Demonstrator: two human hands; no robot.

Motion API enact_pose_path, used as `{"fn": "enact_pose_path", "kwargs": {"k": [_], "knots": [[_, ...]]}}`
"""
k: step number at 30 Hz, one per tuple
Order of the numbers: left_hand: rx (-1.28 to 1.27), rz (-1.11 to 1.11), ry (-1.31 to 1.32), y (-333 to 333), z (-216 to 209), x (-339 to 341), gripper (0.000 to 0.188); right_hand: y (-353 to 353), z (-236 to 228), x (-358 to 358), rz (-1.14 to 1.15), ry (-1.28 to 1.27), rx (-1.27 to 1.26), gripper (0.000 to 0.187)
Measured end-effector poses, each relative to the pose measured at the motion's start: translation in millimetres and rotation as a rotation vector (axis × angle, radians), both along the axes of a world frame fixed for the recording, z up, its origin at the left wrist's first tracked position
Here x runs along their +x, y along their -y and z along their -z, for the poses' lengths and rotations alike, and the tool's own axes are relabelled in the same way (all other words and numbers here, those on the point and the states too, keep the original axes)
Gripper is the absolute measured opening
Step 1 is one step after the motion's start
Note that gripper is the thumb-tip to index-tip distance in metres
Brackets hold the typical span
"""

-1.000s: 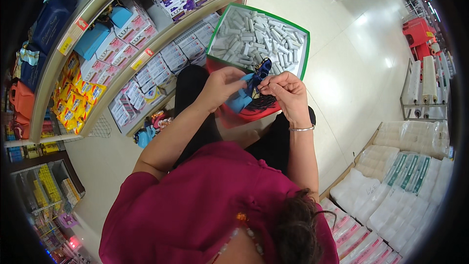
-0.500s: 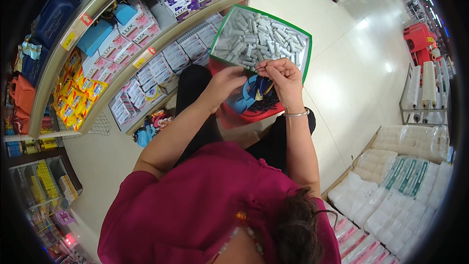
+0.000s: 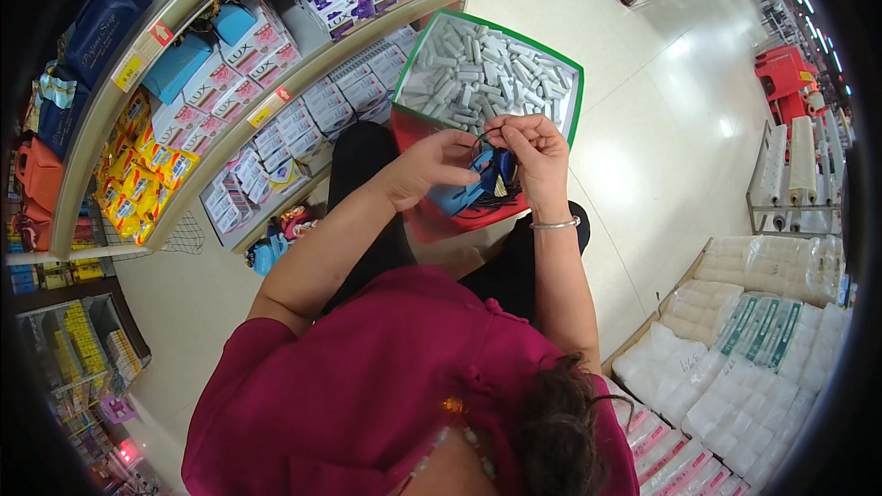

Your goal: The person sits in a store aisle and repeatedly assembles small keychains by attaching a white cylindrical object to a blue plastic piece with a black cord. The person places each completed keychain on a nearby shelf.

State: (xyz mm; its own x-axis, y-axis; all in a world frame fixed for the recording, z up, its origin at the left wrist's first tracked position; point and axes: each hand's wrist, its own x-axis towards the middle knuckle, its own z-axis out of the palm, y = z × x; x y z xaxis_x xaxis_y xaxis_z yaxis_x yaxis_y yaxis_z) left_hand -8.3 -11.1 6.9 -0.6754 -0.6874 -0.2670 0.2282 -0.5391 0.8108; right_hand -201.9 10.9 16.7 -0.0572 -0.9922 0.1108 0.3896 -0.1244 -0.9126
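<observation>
On your left stands a curved shelf (image 3: 217,152) with white-and-pink boxes (image 3: 248,50) and yellow packs (image 3: 138,179); on your right lie white packs (image 3: 735,358). Before you is one tray (image 3: 578,96) with green rim, full of grey sticks (image 3: 473,69), too many for counting. Your two black-clad legs (image 3: 361,184) are on both sides of one red base (image 3: 432,223). Between your left hand (image 3: 432,165) and right hand (image 3: 535,152) is one thin dark cord (image 3: 488,132), at the near edge of the tray. The right hand pinches it with thumb and fingertips; the left has its thumb apart, and whether its fingers also hold the cord, I cannot tell. Just below is one blue piece (image 3: 457,195), partly covered by the left hand. Two light-blue cartons (image 3: 178,72) stand on the shelf
</observation>
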Motion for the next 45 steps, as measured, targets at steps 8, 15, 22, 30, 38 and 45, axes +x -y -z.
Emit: {"fn": "enact_pose_path", "kwargs": {"k": [8, 15, 22, 30, 38, 45], "knots": [[-0.111, -0.327, 0.101, -11.5, 8.5, -13.3, 0.047, -7.5, -15.2, -2.6, 0.222, -0.848, -0.098, 0.008], [-0.216, -0.415, 0.088, -16.4, 14.5, -15.6, 0.04, 3.0, -45.2, 4.3, 0.281, -1.302, -0.553, 0.011], [-0.304, -0.567, -0.006, -23.4, 20.7, -21.6, 0.036, 16.1, -32.2, 21.9, 0.065, -1.077, -0.27, 0.009], [-0.575, -0.632, 0.214, -29.7, 17.4, -20.1, 0.031, 28.7, -23.0, 1.5, -0.342, -0.833, 0.15, 0.006], [-0.525, -0.594, 0.138, -26.1, 15.2, -21.0, 0.029, 21.2, -29.4, -2.5, -0.37, -0.895, 0.126, 0.018], [-0.33, -0.573, -0.021, -21.2, 17.2, -23.8, 0.026, -17.0, -26.4, 5.6, 0.006, -0.942, -0.039, 0.032]]}}
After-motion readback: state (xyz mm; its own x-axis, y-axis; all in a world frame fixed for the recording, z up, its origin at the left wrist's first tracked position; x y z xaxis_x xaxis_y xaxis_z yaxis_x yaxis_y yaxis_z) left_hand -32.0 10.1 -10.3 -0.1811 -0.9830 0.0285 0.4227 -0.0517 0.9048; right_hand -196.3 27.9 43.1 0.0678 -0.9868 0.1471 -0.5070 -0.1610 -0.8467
